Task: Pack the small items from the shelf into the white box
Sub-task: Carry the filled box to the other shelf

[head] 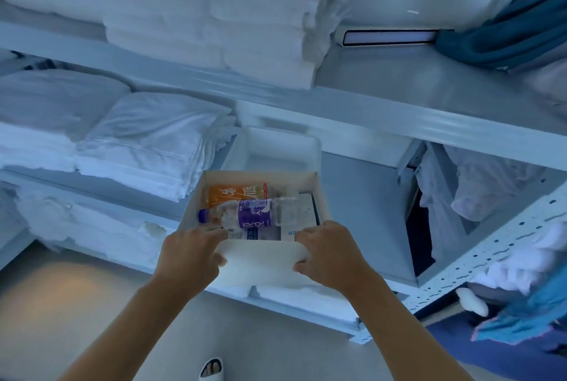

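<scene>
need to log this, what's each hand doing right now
Left hand: closed on the white box's near wall.
Right hand: closed on the same wall.

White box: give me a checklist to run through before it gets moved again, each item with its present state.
1. Both hands on the box: ok. The left hand and the right hand grip the near wall of the white box, one at each corner.
2. Items inside the walls: ok. The clear bottle with the purple label lies on its side, the orange packet behind it.
3. Bottle cap on: ok, a blue cap shows.
4. Box supported underneath: cannot tell; its base is hidden.
5. Room behind: not ok. A white bin stands right behind the box.
6. Shelf emptied of small items: cannot tell.
</scene>
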Demonstrator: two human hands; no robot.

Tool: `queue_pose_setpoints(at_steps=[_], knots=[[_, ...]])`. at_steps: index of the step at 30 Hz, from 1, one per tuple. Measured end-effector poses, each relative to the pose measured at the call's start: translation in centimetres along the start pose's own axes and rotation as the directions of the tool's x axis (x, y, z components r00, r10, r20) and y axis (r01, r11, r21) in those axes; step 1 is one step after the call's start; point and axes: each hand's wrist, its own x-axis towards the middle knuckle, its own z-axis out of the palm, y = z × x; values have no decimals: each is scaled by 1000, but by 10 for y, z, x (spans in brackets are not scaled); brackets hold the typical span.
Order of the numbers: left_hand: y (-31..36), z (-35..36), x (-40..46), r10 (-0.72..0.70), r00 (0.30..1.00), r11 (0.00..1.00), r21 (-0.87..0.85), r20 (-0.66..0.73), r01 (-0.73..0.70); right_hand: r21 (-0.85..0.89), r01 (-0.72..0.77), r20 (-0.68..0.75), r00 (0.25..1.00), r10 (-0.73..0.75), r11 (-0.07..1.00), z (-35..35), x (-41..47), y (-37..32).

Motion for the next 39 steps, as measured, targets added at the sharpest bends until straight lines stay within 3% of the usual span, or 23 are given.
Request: queue_pose_setpoints(at_steps=[9, 17, 39], knots=[[-63, 22, 106, 65, 998, 997, -28, -11, -65, -75, -86, 57, 994, 90, 993, 27, 100, -2], [-81, 44, 168, 158, 986, 987, -13, 59, -158, -107, -225, 116, 965, 236, 969, 57, 128, 4], [-61, 105, 237, 210, 978, 978, -21, -8, -210, -85, -220, 112, 967, 229, 972, 117, 162, 72]])
